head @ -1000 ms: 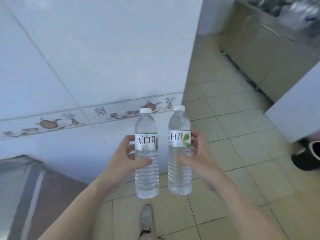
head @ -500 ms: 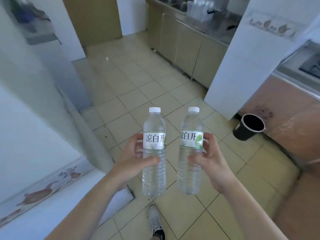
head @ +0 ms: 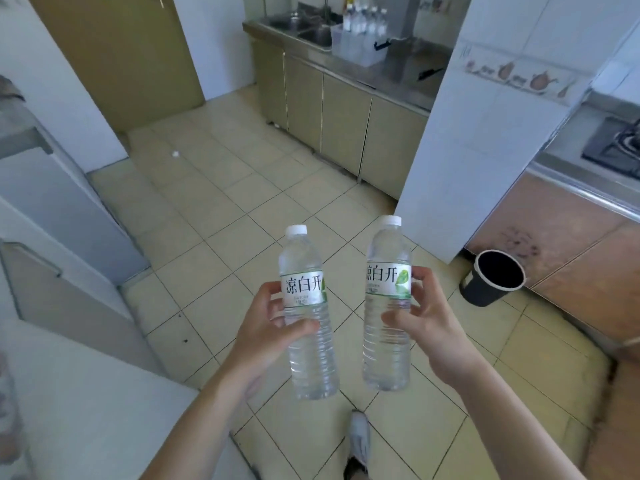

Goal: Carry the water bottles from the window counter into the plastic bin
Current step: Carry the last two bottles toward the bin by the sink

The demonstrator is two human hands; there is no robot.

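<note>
I hold two clear water bottles upright in front of me, each with a white cap and a white-and-green label. My left hand (head: 268, 330) grips the left bottle (head: 306, 341) around its middle. My right hand (head: 424, 327) grips the right bottle (head: 388, 334) the same way. A clear plastic bin (head: 358, 46) stands far ahead on the steel counter beside the sink, with several bottles standing in it.
A tiled floor (head: 225, 188) stretches between me and the steel counter (head: 388, 67) with its beige cabinets. A white tiled pillar (head: 467, 150) juts out on the right, a black bucket (head: 493, 282) at its foot. A stove counter (head: 588, 157) lies right, white units left.
The view has swung from a tiled wall round to the kitchen floor and far counter. Both bottles stay upright in my hands, now a little farther apart.
</note>
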